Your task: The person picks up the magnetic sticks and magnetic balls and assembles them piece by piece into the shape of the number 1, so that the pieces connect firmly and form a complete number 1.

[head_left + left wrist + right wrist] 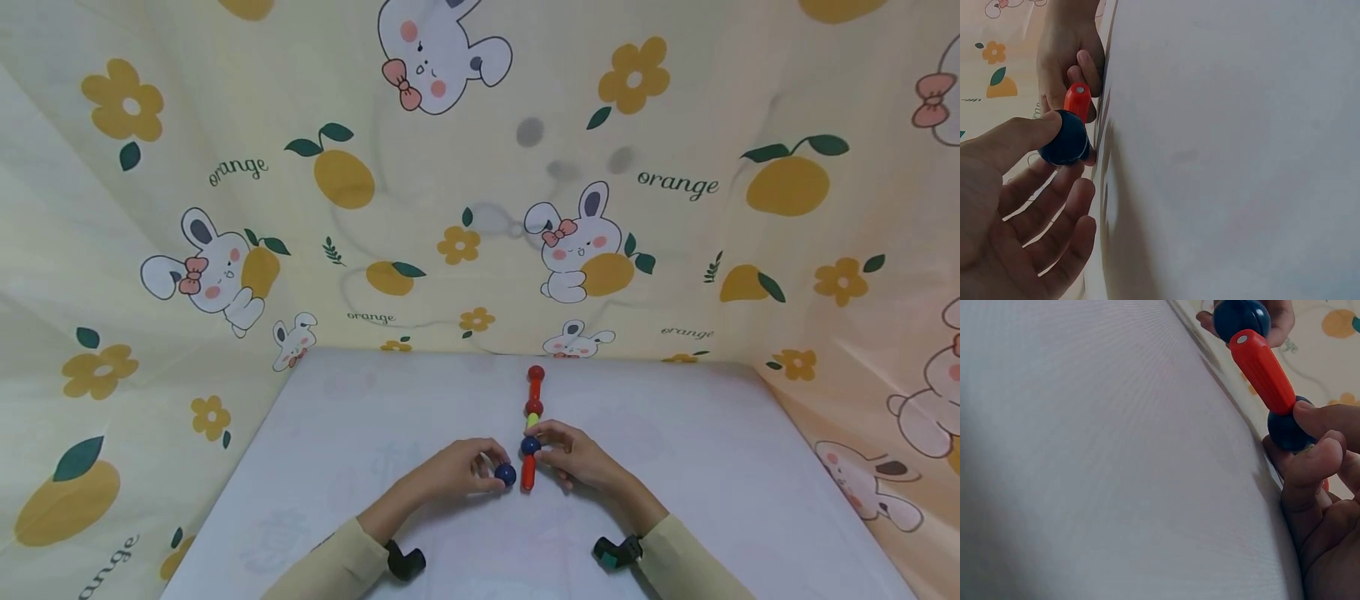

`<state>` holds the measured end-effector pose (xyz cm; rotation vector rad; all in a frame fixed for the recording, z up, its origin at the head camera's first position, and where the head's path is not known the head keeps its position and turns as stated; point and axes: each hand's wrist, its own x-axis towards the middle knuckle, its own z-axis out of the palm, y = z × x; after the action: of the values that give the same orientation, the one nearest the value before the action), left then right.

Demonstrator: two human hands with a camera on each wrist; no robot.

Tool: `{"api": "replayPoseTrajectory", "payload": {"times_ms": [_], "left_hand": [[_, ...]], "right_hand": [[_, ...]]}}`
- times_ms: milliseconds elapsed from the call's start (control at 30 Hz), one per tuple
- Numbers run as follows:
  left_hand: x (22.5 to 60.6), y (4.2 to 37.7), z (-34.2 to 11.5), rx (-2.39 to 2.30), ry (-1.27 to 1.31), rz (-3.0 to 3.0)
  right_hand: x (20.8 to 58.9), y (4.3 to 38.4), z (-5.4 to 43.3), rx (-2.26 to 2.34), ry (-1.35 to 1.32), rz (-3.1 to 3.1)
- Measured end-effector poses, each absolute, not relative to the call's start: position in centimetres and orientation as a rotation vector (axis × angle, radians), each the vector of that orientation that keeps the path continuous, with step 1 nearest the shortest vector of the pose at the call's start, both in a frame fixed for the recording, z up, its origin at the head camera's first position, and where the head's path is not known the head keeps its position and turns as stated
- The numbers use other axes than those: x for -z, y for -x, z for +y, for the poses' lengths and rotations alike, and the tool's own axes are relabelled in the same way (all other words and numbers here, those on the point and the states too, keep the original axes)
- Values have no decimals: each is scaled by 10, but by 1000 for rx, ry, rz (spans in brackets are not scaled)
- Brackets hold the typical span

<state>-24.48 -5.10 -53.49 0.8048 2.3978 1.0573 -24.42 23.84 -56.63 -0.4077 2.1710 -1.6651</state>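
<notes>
My left hand (468,467) pinches a dark blue ball (506,475) between thumb and fingers. Just right of it stretches a chain of magnetic rods and balls, pointing away from me. Its near end is a red rod (528,473), joined to a second blue ball (531,446). Beyond come a yellow-green rod (532,420), a red ball (534,407), an orange-red rod (535,390) and another red ball (536,373). My right hand (581,454) grips the chain at its blue ball. The red rod's free tip shows a small silver disc in the right wrist view, close to the left hand's ball (1241,322).
A white tabletop (375,400) lies under both hands. Behind it and along the sides hangs a cream cloth (480,275) printed with rabbits, oranges and flowers. Each wrist wears a black strapped device, one on the left (406,562) and one on the right (617,552).
</notes>
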Motion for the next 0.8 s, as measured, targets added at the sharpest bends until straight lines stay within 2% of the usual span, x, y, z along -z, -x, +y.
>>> {"api": "replayPoseTrajectory", "payload": {"times_ms": [800], "left_hand": [[540, 225, -43, -1010, -858, 2365]], "right_hand": [[568, 243, 237, 1671, 388, 2179]]}}
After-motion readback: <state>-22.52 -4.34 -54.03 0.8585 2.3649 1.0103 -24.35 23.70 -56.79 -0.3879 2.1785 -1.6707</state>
